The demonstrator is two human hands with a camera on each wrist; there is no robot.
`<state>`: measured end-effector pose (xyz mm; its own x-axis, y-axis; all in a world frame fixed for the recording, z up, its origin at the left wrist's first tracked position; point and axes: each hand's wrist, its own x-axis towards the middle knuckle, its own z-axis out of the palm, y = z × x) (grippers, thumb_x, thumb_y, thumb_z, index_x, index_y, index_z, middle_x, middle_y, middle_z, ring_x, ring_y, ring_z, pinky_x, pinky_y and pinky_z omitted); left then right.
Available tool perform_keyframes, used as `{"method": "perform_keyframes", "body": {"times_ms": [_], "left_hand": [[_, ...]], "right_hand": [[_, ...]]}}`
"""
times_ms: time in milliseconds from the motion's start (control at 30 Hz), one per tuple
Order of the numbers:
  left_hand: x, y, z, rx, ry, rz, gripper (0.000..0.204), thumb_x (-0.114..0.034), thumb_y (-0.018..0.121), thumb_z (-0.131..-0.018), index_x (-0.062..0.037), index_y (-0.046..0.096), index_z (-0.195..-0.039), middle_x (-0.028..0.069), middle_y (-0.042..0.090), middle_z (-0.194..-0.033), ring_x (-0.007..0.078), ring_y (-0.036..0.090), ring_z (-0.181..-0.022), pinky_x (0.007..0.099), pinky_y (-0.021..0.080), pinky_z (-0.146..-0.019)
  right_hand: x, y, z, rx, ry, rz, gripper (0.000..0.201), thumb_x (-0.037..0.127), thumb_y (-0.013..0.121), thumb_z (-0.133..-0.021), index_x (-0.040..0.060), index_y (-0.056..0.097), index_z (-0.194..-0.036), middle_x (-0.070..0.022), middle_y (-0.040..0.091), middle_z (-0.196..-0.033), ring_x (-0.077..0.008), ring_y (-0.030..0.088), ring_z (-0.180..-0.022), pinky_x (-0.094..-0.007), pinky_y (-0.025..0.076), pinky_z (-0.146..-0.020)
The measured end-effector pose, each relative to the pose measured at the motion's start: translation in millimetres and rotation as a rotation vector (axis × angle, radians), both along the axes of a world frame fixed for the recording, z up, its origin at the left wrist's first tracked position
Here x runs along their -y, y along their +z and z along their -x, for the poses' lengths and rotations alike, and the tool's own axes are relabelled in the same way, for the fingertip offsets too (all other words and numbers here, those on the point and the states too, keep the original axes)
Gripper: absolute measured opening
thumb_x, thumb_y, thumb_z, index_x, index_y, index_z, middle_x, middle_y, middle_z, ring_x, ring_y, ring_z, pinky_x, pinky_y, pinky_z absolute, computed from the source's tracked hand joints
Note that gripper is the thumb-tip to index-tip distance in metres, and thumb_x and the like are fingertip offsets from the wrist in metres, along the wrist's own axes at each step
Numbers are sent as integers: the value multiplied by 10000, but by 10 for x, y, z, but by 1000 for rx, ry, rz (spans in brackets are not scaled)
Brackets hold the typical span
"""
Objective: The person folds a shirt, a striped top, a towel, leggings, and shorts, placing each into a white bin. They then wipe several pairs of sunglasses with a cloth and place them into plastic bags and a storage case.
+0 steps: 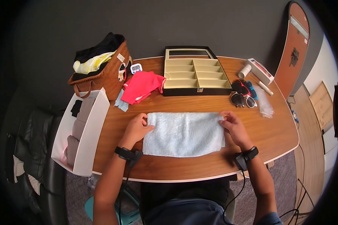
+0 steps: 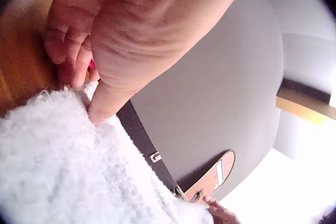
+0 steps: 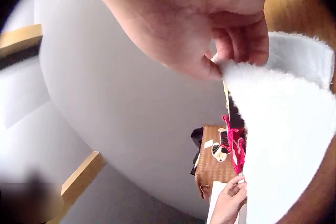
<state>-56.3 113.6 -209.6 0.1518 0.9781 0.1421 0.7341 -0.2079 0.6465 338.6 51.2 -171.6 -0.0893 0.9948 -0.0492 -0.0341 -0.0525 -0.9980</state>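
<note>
A pale blue fluffy cloth (image 1: pixel 184 135), its layers folded over, spans the space between both hands above the wooden table's front part. The left hand (image 1: pixel 138 129) pinches its upper left corner between thumb and fingers; in the left wrist view the thumb of the left hand (image 2: pixel 126 40) presses on the pile. At the upper right corner the right hand (image 1: pixel 234 129) pinches the cloth. In the right wrist view the right hand (image 3: pixel 210 29) grips the edge of the cloth (image 3: pixel 289 129), and a second layer hangs apart behind it.
Behind the cloth are a compartment box (image 1: pixel 197 75) with its lid raised and a red garment (image 1: pixel 142 87). At left stand a brown basket (image 1: pixel 101 80) with clothes and a white bin (image 1: pixel 90 150). Several sunglasses (image 1: pixel 244 93), a plastic sleeve (image 1: pixel 264 103) and a white box (image 1: pixel 261 71) lie right.
</note>
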Motion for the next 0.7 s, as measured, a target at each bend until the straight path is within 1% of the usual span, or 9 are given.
{"method": "perform_keyframes", "body": {"times_ms": [100, 167, 233, 333, 400, 433, 533, 600, 700], "left_hand": [[14, 7, -5, -61, 15, 93, 359, -263, 790, -737, 1, 629, -920, 106, 649, -751, 256, 636, -704, 363, 506, -656], [27, 126, -34, -47, 7, 147, 320, -256, 781, -752, 0, 627, -867, 98, 636, -733, 232, 621, -693, 352, 495, -645], [35, 143, -23, -34, -5, 203, 293, -249, 773, -766, 0, 626, -814, 90, 623, -715, 208, 607, -682, 341, 483, -635], [-19, 60, 65, 186, -37, 159, 235, -204, 715, -845, -4, 591, -846, 51, 608, -720, 127, 550, -667, 293, 443, -606], [-76, 43, 118, 523, -54, 216, 171, -151, 643, -912, -9, 549, -901, 18, 597, -749, 66, 497, -677, 251, 405, -585], [-103, 68, 127, 571, -63, 247, 148, -129, 609, -936, -14, 519, -957, 8, 600, -785, 52, 489, -683, 238, 395, -586], [-123, 113, 36, 568, -22, 260, 211, -153, 640, -917, -5, 523, -1011, 27, 602, -780, 67, 518, -693, 246, 411, -587], [-102, 116, -1, 482, -34, 315, 270, -153, 652, -908, -22, 505, -1092, 23, 601, -796, 63, 527, -709, 232, 414, -590], [-64, 81, 12, 358, -54, 308, 434, -146, 691, -869, -23, 466, -1221, 53, 613, -814, 88, 563, -721, 246, 441, -594]], "right_hand": [[39, 35, 40, -31, -78, 54, 323, 37, 689, -855, 84, 585, -1157, 66, 513, -820, -44, 475, -709, -213, 400, -604], [51, -51, -6, 275, 170, -8, 300, 7, 642, -871, 114, 600, -1148, 52, 570, -943, -27, 499, -745, -183, 400, -629], [15, -81, -50, 282, 187, -8, 326, 10, 659, -861, 99, 593, -1168, 55, 568, -924, -29, 502, -751, -185, 409, -638], [13, 80, -44, 200, 143, 13, 349, 22, 679, -849, 79, 591, -1182, 52, 577, -916, -36, 516, -760, -187, 427, -652], [-17, 155, -28, 114, 89, 38, 344, 30, 681, -846, 73, 595, -1176, 46, 587, -928, -40, 528, -763, -189, 437, -658], [-44, 167, -32, 64, 49, 74, 335, 38, 676, -850, 69, 595, -1174, 35, 593, -942, -47, 535, -757, -198, 450, -651], [-109, 82, -83, 107, 30, 58, 367, 89, 672, -863, 68, 573, -1215, -11, 600, -950, -80, 561, -730, -222, 482, -600], [-78, 65, -33, 472, 27, 52, 465, 110, 700, -847, 75, 531, -1279, -57, 578, -983, -103, 566, -710, -233, 494, -555], [-57, -43, -70, 456, 60, 29, 561, 100, 728, -819, 92, 488, -1325, -89, 524, -1028, -131, 577, -710, -255, 511, -536]]}}
